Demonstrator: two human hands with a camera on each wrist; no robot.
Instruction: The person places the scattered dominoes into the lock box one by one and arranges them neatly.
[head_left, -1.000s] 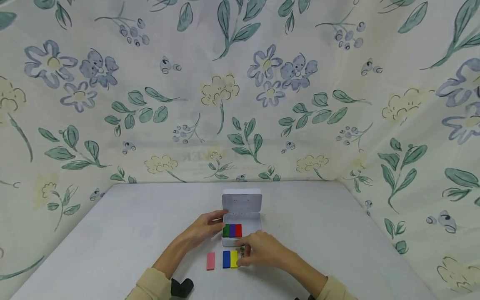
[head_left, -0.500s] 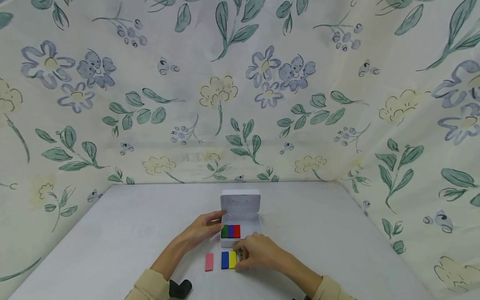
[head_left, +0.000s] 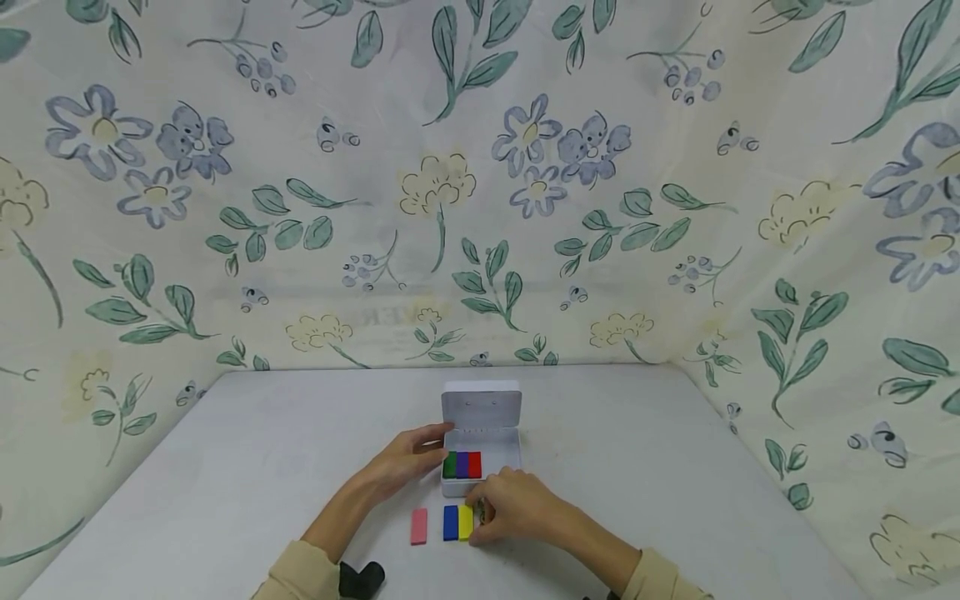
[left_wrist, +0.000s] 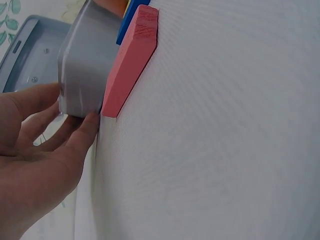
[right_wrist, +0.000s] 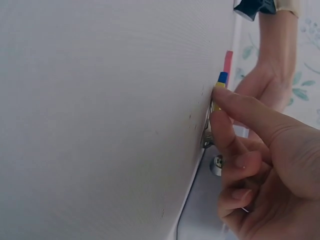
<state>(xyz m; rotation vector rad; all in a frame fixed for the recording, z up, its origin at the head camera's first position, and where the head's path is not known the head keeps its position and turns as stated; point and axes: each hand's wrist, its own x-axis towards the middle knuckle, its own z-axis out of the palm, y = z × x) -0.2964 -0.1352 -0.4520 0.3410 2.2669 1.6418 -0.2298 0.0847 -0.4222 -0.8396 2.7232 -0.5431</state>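
Note:
A small white lidded box (head_left: pixel 457 490) stands in the middle of the table, its lid raised at the back. Green (head_left: pixel 450 465), purple (head_left: pixel 462 465) and red (head_left: pixel 476 465) blocks sit side by side in its front left. My left hand (head_left: pixel 411 454) rests its fingertips on the box's left side; in the left wrist view they touch the wall near its corner. In front of the box, my right hand (head_left: pixel 517 504) pinches a yellow block (head_left: pixel 465 523) at its right edge, thumb at the near end. A blue block (head_left: pixel 450 523) lies against it, and a pink block (head_left: pixel 418 527) farther left.
A small shiny metal piece (right_wrist: pixel 207 140), partly hidden by the right hand, lies beside the yellow block. A round lock (right_wrist: pixel 217 165) shows on the box's front. A flower-patterned curtain (head_left: pixel 480 208) hangs behind the white table (head_left: pixel 637 450).
The view has shifted slightly. Both hands keep their places, the left at the box and the right at the yellow block; the blocks lie as before.

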